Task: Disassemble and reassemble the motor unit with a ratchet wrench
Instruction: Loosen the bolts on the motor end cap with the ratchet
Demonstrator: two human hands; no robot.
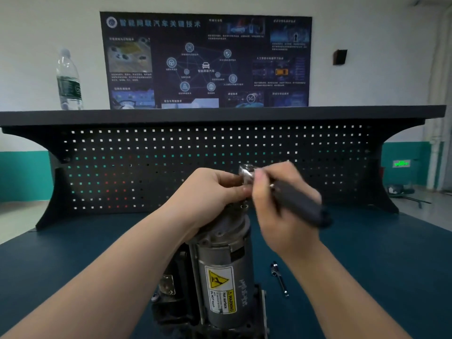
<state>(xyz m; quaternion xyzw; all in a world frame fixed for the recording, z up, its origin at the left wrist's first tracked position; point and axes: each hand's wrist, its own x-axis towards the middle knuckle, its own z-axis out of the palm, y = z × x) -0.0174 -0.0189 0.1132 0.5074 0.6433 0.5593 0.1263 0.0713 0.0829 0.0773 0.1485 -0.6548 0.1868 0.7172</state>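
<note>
Motor unit (220, 260): stands on end on the blue bench mat (367, 265), top toward me, so I can work its fasteners.
Ratchet wrench (288, 194): my right hand (281, 211) curls round the black handle, head above the motor's top.
Left hand (208, 192): fingertips pinch at the chrome head, probably steadying it.
Extension bar (280, 278): lies spare beside the motor.

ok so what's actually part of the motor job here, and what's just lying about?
In the job:
- motor unit, standing on the bench
- ratchet wrench, gripped by the right hand
- left hand, fingers at the wrench head on top of the motor
- loose metal extension bar on the mat, probably

Lying about:
- water bottle on the shelf
- wall poster
- pegboard
</note>
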